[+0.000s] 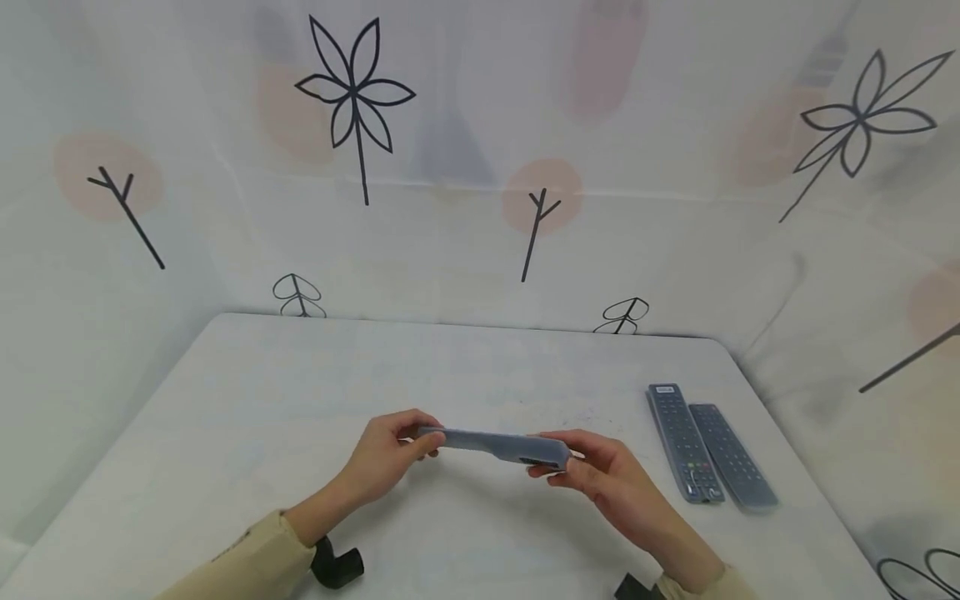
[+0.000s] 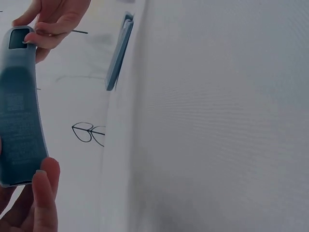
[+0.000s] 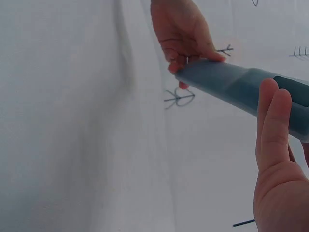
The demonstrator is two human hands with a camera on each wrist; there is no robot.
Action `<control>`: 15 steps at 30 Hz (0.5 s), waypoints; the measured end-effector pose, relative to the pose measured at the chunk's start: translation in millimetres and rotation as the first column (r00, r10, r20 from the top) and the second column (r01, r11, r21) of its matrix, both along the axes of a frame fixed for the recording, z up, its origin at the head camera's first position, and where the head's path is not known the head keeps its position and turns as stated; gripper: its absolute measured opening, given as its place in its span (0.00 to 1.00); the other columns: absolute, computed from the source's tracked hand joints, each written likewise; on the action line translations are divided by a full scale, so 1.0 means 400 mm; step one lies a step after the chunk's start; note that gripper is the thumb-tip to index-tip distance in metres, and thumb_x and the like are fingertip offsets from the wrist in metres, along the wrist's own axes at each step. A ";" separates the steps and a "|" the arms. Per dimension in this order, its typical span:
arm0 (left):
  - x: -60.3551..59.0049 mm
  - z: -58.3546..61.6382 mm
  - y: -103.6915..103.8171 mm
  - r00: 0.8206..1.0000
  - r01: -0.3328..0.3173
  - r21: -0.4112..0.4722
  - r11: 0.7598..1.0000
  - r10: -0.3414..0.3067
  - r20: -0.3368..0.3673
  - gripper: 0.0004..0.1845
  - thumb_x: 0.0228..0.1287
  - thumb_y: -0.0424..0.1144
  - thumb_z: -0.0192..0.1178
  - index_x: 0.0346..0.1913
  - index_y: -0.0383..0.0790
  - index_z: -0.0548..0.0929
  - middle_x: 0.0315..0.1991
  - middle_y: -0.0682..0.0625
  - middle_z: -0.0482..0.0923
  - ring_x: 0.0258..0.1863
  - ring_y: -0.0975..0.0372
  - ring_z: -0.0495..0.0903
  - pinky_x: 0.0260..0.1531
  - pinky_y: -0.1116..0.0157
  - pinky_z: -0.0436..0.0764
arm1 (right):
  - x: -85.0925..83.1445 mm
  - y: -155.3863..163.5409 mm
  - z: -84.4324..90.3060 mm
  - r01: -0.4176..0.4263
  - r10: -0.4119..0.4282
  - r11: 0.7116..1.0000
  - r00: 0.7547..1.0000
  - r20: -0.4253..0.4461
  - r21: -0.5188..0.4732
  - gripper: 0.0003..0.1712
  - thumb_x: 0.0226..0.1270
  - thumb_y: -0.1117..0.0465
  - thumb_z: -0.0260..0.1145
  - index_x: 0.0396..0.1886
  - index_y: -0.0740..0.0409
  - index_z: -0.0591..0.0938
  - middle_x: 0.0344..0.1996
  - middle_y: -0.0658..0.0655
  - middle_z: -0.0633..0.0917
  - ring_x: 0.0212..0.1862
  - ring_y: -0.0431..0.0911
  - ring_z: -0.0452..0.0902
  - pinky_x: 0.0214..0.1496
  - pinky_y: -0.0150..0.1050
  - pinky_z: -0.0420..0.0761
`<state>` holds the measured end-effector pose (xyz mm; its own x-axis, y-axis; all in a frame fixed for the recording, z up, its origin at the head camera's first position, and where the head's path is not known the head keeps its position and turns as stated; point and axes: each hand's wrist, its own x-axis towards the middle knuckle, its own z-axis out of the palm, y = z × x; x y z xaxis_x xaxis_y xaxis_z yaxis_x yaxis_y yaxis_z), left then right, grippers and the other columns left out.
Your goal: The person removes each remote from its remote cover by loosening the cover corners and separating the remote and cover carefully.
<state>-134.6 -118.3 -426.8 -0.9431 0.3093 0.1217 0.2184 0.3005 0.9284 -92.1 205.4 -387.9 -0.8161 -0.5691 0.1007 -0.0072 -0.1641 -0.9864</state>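
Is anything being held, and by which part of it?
A remote-like device, by both ends: left grip at the thinner, right grip at the thicker.

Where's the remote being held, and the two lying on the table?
Held remote (image 2: 20, 112), left wrist view: middle of its printed side.
Left resting remote (image 1: 684, 440), head view: its buttoned face.
Right resting remote (image 1: 731, 456), head view: its buttoned face.

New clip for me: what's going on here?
A person holds what looks like a remote control above the white table, the left hand gripping one end and the right hand the other. Two more lie close together, buttons up, toward the table's right edge: the left remote and the right remote.
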 end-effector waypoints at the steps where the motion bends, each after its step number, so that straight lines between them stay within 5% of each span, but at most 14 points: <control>1: 0.000 -0.004 0.001 1.000 0.019 -0.002 1.000 -0.019 0.008 0.09 0.66 0.45 0.66 0.45 0.46 0.85 0.35 0.47 0.86 0.34 0.58 0.85 0.34 0.65 0.82 | -0.001 0.000 -0.001 0.004 -0.004 1.000 1.000 -0.016 -0.010 0.20 0.80 0.68 0.49 0.66 0.63 0.74 0.57 0.60 0.81 0.56 0.53 0.81 0.59 0.44 0.77; 8: 0.003 -0.026 0.009 0.977 0.205 -0.018 0.979 -0.204 0.068 0.11 0.73 0.44 0.60 0.48 0.40 0.82 0.37 0.48 0.85 0.33 0.60 0.85 0.34 0.65 0.79 | -0.010 -0.001 -0.004 0.024 -0.029 0.999 0.995 -0.101 -0.048 0.22 0.76 0.74 0.52 0.65 0.60 0.76 0.51 0.59 0.85 0.53 0.51 0.83 0.58 0.40 0.78; 15: 0.008 -0.037 0.026 0.945 0.297 -0.006 0.955 -0.293 0.147 0.11 0.75 0.41 0.56 0.51 0.39 0.81 0.34 0.48 0.85 0.32 0.59 0.85 0.33 0.68 0.76 | -0.011 -0.020 -0.002 0.174 -0.160 0.983 0.968 -0.194 0.057 0.19 0.74 0.72 0.57 0.62 0.66 0.76 0.42 0.57 0.87 0.46 0.49 0.85 0.52 0.40 0.82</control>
